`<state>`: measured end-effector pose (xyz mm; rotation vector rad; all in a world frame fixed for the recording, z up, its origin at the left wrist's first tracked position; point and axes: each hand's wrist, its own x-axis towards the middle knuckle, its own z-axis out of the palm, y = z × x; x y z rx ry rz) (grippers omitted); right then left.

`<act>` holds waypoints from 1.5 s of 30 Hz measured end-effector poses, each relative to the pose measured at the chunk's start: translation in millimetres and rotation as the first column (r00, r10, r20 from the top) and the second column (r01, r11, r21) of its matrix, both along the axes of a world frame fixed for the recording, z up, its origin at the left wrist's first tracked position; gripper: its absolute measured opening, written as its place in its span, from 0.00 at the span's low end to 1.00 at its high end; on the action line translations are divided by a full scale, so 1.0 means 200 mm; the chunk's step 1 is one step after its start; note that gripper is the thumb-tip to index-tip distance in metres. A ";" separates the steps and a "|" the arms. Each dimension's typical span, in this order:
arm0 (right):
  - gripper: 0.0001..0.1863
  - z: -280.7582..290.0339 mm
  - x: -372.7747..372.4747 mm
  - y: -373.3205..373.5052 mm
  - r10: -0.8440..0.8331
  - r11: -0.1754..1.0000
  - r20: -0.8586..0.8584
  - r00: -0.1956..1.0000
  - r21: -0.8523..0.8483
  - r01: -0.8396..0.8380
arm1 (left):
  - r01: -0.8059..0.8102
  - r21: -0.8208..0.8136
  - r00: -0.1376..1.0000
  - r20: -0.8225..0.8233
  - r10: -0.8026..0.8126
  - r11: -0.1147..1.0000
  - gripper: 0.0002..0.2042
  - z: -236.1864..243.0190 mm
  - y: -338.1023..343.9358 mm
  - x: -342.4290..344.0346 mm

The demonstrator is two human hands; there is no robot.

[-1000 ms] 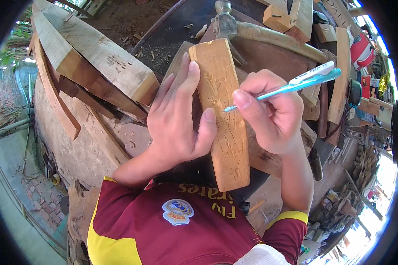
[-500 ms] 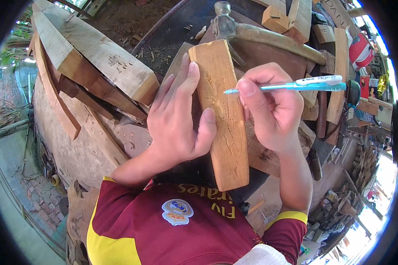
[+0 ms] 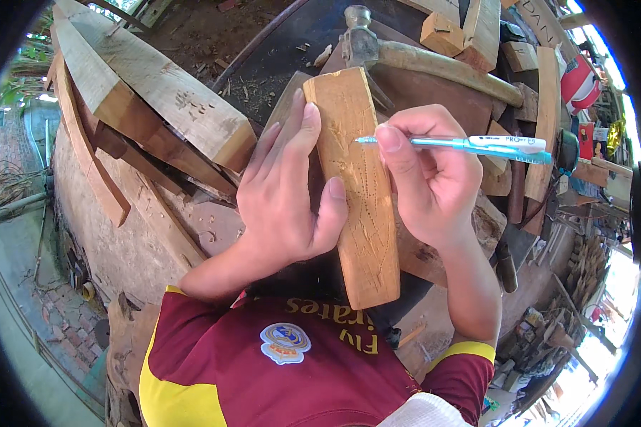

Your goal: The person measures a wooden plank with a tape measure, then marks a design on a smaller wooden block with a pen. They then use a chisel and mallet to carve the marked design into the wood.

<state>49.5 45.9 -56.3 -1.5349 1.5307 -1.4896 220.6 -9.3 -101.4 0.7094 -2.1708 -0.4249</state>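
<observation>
My left hand [image 3: 281,192] steadies an orange-brown wooden block [image 3: 363,242] along its left side, fingers extended along the edge and thumb beside it. The block's upper face carries carved marks and dotted lines. My right hand [image 3: 434,174] is closed round a light blue and white pen [image 3: 463,144], held nearly level, its tip on or just over the upper middle of the block; I cannot tell whether it touches. A hammer [image 3: 363,44] with a wooden handle lies beyond the block's top end.
Long pale timbers [image 3: 164,99] lie at the left on the worn work surface [image 3: 107,199]. Wood offcuts [image 3: 441,32] sit at the upper right, with a red and white object [image 3: 578,85] farther right. A dark-handled tool [image 3: 507,267] lies right of my right wrist.
The pen tip has moved up the block and the pen has tilted from a slant to nearly level, my right hand turning with it. My left hand has stayed in place.
</observation>
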 end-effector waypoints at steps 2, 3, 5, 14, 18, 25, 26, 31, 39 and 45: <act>0.08 0.01 0.00 0.00 0.033 0.999 -0.082 0.996 -0.015 -0.034 | 0.001 0.004 1.000 -0.004 -0.001 1.000 0.29 0.00 0.00 0.00; 0.08 0.01 0.00 0.00 0.031 1.000 -0.039 0.999 0.005 -0.031 | 0.002 0.006 1.000 -0.006 -0.002 1.000 0.29 0.00 0.00 0.00; 0.08 0.00 0.01 0.00 0.023 0.999 0.049 0.999 0.045 -0.025 | -0.002 0.012 1.000 -0.005 0.002 1.000 0.29 0.00 0.00 0.00; 0.07 0.02 0.00 0.00 0.048 0.997 0.057 0.997 0.051 -0.051 | 0.007 0.010 0.999 -0.036 -0.006 1.000 0.29 -0.01 0.00 0.00; 0.06 0.01 -0.01 0.00 0.113 0.993 0.076 0.991 0.026 -0.115 | 0.011 0.023 1.000 -0.027 -0.010 1.000 0.29 -0.01 0.00 0.00; 0.06 0.01 -0.02 0.00 0.131 0.990 0.100 0.986 0.038 -0.135 | 0.004 0.013 1.000 0.004 -0.005 1.000 0.30 0.00 0.00 0.01; 0.06 0.02 -0.02 0.00 0.123 0.991 0.095 0.988 0.035 -0.126 | 0.005 0.013 1.000 0.004 -0.005 1.000 0.30 0.00 0.00 0.01; 0.07 0.01 -0.03 0.00 0.153 0.987 0.099 0.983 0.041 -0.158 | 0.005 0.029 1.000 -0.018 -0.005 1.000 0.30 0.00 0.00 0.00; 0.06 0.01 -0.04 0.00 0.175 0.983 0.087 0.981 0.045 -0.180 | 0.001 0.023 1.000 -0.006 -0.001 1.000 0.29 0.01 0.00 0.00; 0.07 0.01 -0.05 -0.01 0.187 0.981 0.081 0.979 0.028 -0.190 | -0.007 0.009 1.000 -0.017 0.007 1.000 0.28 -0.01 0.00 0.00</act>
